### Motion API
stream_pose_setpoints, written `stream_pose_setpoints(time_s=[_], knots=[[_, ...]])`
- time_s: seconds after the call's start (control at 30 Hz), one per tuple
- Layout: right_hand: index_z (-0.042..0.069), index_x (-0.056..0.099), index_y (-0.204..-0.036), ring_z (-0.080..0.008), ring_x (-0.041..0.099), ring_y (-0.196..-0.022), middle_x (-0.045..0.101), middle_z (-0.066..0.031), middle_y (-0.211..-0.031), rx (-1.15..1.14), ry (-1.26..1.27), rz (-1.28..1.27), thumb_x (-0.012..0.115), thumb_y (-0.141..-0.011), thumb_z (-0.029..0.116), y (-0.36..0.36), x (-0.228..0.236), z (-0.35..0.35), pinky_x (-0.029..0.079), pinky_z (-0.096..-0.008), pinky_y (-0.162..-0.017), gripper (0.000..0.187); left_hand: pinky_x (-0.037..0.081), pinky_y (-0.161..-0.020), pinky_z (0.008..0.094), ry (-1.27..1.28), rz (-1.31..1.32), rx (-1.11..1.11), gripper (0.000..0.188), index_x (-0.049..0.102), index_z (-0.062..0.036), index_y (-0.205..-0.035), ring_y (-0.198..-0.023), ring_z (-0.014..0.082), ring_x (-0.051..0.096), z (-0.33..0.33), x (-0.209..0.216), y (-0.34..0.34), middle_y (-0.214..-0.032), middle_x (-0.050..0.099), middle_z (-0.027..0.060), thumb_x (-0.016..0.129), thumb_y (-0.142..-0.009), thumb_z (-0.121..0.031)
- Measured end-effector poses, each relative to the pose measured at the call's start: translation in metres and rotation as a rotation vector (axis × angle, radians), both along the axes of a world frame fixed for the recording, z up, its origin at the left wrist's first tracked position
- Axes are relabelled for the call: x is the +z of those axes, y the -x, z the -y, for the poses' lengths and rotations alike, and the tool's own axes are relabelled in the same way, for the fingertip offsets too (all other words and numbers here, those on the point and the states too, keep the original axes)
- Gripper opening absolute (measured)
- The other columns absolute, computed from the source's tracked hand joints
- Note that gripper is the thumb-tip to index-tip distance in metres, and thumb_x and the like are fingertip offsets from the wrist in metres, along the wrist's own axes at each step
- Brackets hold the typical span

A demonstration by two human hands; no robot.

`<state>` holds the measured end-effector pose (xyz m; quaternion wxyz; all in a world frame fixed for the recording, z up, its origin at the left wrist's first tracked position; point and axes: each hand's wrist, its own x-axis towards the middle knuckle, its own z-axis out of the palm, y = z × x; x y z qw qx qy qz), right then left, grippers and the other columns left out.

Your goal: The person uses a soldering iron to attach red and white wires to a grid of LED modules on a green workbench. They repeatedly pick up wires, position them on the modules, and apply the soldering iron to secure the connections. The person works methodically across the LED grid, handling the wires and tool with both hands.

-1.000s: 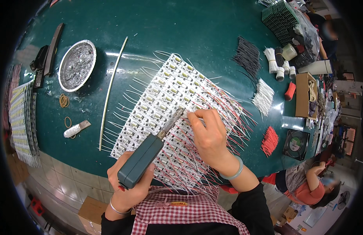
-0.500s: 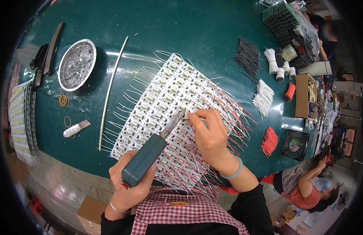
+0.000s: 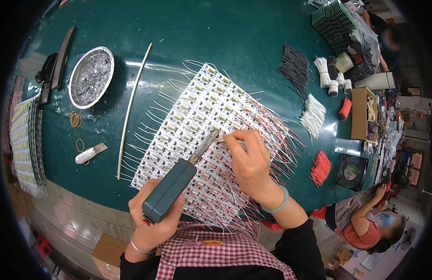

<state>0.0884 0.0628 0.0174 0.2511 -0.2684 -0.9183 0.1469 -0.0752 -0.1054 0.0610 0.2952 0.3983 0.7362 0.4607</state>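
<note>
My left hand (image 3: pixel 155 228) is closed around the dark green handle of a soldering gun (image 3: pixel 171 189). Its metal tip rests at a solder point on a sheet of small white circuit boards (image 3: pixel 181 126) with yellowish LED chips. Right beside the tip, my right hand (image 3: pixel 249 161) pinches a thin wire, mostly hidden by the fingers. Loose white wires stick out along the sheet's left edge. Red and white wires (image 3: pixel 283 135) fan out from its right side and cover much of the near part.
A round bowl of solder scraps (image 3: pixel 91 77), rubber bands (image 3: pixel 75 119) and a long thin stick (image 3: pixel 134 107) lie left. Black (image 3: pixel 295 70), white (image 3: pixel 313 114) and red wire piles (image 3: pixel 321 168), a small fan (image 3: pixel 351 172) and a cardboard box (image 3: pixel 364 114) are right. Another person (image 3: pixel 365 224) sits at lower right.
The soldering gun and my left hand have shifted very slightly left. My right hand stays in place. The person at lower right has moved their arms.
</note>
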Motion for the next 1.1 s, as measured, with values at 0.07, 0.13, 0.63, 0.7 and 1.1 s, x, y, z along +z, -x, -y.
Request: stream_pose_setpoints(time_s=[0.07,0.13,0.63,0.7,1.1], knots=[[-0.003,0.063,-0.105,-0.0274,0.056,-0.081,0.056,-0.0122,-0.096,-0.001,0.003,0.001,0.062,-0.071,-0.007,0.0003,0.0012,0.0004,0.048,-0.0353,-0.062,0.034,0.050,-0.063,0.0278,-0.005,-0.002,0.000,0.017,0.067,0.0074,-0.089,-0.069,0.0169,0.065,-0.0002,-0.0003,0.0002,-0.085,0.068,0.0139,0.075,-0.075,0.003],[-0.003,0.063,-0.105,-0.0270,0.056,-0.081,0.057,-0.0119,-0.095,-0.008,-0.016,0.021,0.063,-0.071,-0.006,0.0007,0.0018,0.0006,0.048,-0.0351,-0.062,0.034,0.050,-0.063,0.0278,-0.005,-0.002,-0.001,0.017,0.067,0.0073,-0.089,-0.069,0.0168,0.065,0.0001,-0.0008,0.0006,-0.085,0.068,0.0139,0.075,-0.074,0.003],[-0.004,0.063,-0.106,-0.0265,0.055,-0.081,0.057,-0.0119,-0.095,-0.006,-0.035,0.022,0.062,-0.073,-0.001,-0.0003,0.0006,0.0003,0.047,-0.0348,-0.064,0.033,0.051,-0.063,0.0286,-0.022,-0.020,-0.001,0.020,0.069,0.0072,-0.093,-0.070,0.0187,0.066,0.0022,-0.0001,0.0025,-0.088,0.068,0.0153,0.076,-0.075,0.001],[-0.004,0.063,-0.106,-0.0267,0.055,-0.081,0.058,-0.0121,-0.095,-0.005,-0.036,0.022,0.062,-0.073,-0.001,-0.0001,0.0000,0.0006,0.047,-0.0349,-0.064,0.033,0.051,-0.063,0.0283,-0.026,-0.012,0.000,0.019,0.069,0.0072,-0.092,-0.070,0.0186,0.066,0.0024,-0.0002,0.0023,-0.088,0.068,0.0153,0.075,-0.075,0.002],[-0.005,0.062,-0.107,-0.0273,0.056,-0.082,0.058,-0.0133,-0.097,-0.001,-0.024,0.042,0.061,-0.074,-0.001,-0.0004,0.0000,0.0015,0.048,-0.0357,-0.067,0.033,0.049,-0.061,0.0269,-0.018,0.005,-0.015,0.017,0.067,0.0069,-0.090,-0.068,0.0157,0.064,0.0005,-0.0011,0.0012,-0.083,0.067,0.0126,0.075,-0.075,0.003]])
